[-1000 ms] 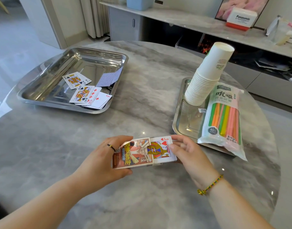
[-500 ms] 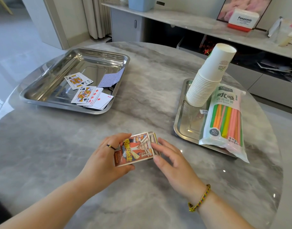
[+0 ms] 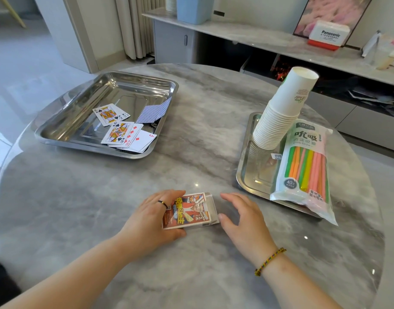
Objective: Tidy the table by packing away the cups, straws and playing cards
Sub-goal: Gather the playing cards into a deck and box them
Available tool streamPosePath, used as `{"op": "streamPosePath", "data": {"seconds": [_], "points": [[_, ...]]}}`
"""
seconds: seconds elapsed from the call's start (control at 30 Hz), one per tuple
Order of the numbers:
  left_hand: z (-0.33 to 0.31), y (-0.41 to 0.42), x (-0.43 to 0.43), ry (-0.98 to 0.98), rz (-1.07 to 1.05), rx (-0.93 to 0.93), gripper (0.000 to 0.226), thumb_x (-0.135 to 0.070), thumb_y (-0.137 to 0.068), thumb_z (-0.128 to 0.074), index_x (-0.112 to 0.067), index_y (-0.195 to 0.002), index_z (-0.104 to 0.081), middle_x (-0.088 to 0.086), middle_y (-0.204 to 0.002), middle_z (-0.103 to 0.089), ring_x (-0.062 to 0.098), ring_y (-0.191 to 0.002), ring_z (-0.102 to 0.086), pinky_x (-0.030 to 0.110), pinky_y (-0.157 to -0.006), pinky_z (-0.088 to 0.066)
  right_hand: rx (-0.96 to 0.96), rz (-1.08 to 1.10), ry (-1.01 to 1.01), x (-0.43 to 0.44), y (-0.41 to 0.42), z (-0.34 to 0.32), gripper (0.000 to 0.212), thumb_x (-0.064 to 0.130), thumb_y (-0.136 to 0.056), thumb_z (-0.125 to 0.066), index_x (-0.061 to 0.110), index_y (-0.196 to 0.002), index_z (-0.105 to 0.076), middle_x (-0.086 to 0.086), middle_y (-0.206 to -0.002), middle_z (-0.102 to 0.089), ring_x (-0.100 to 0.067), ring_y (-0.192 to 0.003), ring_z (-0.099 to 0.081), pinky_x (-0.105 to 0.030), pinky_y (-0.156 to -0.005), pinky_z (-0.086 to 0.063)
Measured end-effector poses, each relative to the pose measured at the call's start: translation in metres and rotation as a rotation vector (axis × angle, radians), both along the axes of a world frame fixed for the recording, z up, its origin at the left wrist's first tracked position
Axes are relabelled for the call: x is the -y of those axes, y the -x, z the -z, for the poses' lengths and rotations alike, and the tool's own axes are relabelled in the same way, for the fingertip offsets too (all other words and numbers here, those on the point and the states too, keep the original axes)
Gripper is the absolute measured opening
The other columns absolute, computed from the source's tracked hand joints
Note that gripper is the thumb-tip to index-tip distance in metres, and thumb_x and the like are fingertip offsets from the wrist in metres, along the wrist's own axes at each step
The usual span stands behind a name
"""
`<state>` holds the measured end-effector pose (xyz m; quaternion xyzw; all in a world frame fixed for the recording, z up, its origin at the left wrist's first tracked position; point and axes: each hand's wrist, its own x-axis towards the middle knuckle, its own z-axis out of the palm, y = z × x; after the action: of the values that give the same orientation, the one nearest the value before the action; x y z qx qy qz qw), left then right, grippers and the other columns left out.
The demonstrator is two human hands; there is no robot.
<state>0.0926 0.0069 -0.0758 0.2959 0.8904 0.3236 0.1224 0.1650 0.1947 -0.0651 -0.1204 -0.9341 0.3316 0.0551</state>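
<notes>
A red and yellow card box [image 3: 187, 211] lies on the marble table near the front, its right-end flap open. My left hand [image 3: 151, 218] grips the box from its left side, fingers curled over the top edge. Just right of the box, my right hand [image 3: 242, 217] hovers with relaxed fingers, the thumb near the open end, holding nothing. Several loose playing cards [image 3: 122, 128] lie in the left steel tray [image 3: 84, 101]. A leaning stack of white paper cups [image 3: 283, 112] and a bag of coloured straws [image 3: 307, 166] rest in the right steel tray [image 3: 251, 177].
The round marble table [image 3: 191, 108] curves away at left and right. Behind it stands a low shelf unit with a white and red Panasonic box [image 3: 327, 36] and a blue container [image 3: 194, 8]. Curtains hang at the back left.
The cards that stuck out of the box's right end have gone fully inside. My right hand has drawn back from the box and opened. The box now rests lower on the table.
</notes>
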Motion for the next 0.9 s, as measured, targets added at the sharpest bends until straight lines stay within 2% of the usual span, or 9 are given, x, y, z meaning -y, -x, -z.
{"op": "streamPosePath", "data": {"seconds": [0.07,0.17,0.27,0.33,0.4,0.57,0.67,0.77,0.9], "points": [[-0.001,0.001,0.002,0.04,0.046,-0.004,0.082,-0.039,-0.07,-0.072,-0.031,-0.137,-0.025,-0.017,-0.136,-0.03,0.004,-0.132,-0.023,0.001,-0.091,-0.007,-0.004,-0.005,-0.094,-0.001,0.001,0.004,0.039,0.021,-0.082,-0.058,0.022,-0.121,-0.052,0.006,-0.128,-0.05,-0.016,-0.122,-0.038,-0.018,-0.095,-0.02],[-0.005,0.003,0.006,0.021,0.049,-0.016,0.077,-0.04,-0.073,-0.069,-0.03,-0.137,-0.027,-0.023,-0.126,-0.022,-0.002,-0.128,-0.019,-0.001,-0.093,-0.004,0.007,0.011,-0.152,-0.007,0.001,0.01,0.038,0.026,-0.085,-0.056,0.024,-0.123,-0.051,0.007,-0.137,-0.043,-0.015,-0.132,-0.028,-0.019,-0.103,-0.011],[-0.019,0.012,0.014,-0.098,-0.044,-0.111,0.044,-0.024,-0.082,-0.062,-0.019,-0.124,-0.051,-0.018,-0.118,-0.035,0.0,-0.119,-0.031,-0.006,-0.089,-0.009,0.021,-0.034,-0.2,-0.013,0.002,0.015,0.037,0.024,-0.088,-0.052,0.022,-0.125,-0.049,0.003,-0.144,-0.035,-0.015,-0.135,-0.024,-0.025,-0.111,-0.007],[-0.03,0.027,0.02,-0.17,-0.132,-0.226,0.025,-0.01,-0.084,-0.059,-0.01,-0.109,-0.063,-0.011,-0.108,-0.049,0.008,-0.113,-0.042,0.002,-0.088,-0.02,0.008,-0.06,-0.225,-0.014,0.001,0.016,0.037,0.022,-0.088,-0.052,0.019,-0.125,-0.05,0.0,-0.144,-0.035,-0.018,-0.136,-0.025,-0.025,-0.112,-0.009],[-0.041,0.05,0.026,-0.168,-0.213,-0.289,0.02,-0.004,-0.086,-0.055,-0.007,-0.102,-0.067,-0.002,-0.105,-0.059,0.017,-0.109,-0.051,0.01,-0.086,-0.026,-0.013,-0.072,-0.228,-0.013,0.002,0.017,0.038,0.021,-0.088,-0.052,0.017,-0.125,-0.05,-0.001,-0.144,-0.035,-0.018,-0.136,-0.025,-0.023,-0.111,-0.01],[-0.057,0.126,0.026,0.107,-0.429,-0.185,0.031,-0.019,-0.09,-0.049,-0.013,-0.12,-0.055,0.011,-0.131,-0.051,0.029,-0.116,-0.048,0.03,-0.088,-0.037,-0.009,-0.1,-0.251,-0.012,0.003,0.016,0.039,0.024,-0.091,-0.046,0.02,-0.13,-0.043,0.002,-0.148,-0.027,-0.012,-0.139,-0.017,-0.018,-0.111,-0.004],[-0.055,0.158,0.015,0.182,-0.495,-0.066,0.045,-0.021,-0.087,-0.054,-0.011,-0.13,-0.043,0.016,-0.135,-0.045,0.032,-0.118,-0.045,0.032,-0.09,-0.037,0.005,-0.103,-0.262,-0.013,0.003,0.017,0.04,0.027,-0.092,-0.042,0.024,-0.132,-0.04,0.006,-0.149,-0.022,-0.009,-0.139,-0.012,-0.017,-0.111,-0.002],[-0.047,0.178,0.007,0.382,-0.328,-0.049,0.053,0.0,-0.085,-0.045,-0.016,-0.135,-0.036,0.014,-0.14,-0.037,0.034,-0.12,-0.043,0.034,-0.092,-0.037,-0.006,-0.109,-0.252,-0.016,0.004,0.019,0.04,0.03,-0.093,-0.04,0.028,-0.133,-0.036,0.009,-0.15,-0.018,-0.006,-0.139,-0.009,-0.016,-0.111,-0.001],[-0.048,0.198,0.01,0.721,-0.046,-0.066,0.07,0.008,-0.08,-0.032,-0.033,-0.137,-0.03,0.003,-0.151,-0.015,0.033,-0.135,-0.017,0.043,-0.108,-0.023,0.038,-0.132,-0.248,-0.017,0.008,0.021,0.041,0.033,-0.093,-0.038,0.032,-0.133,-0.033,0.013,-0.151,-0.01,-0.003,-0.139,-0.002,-0.013,-0.107,0.005]]}}
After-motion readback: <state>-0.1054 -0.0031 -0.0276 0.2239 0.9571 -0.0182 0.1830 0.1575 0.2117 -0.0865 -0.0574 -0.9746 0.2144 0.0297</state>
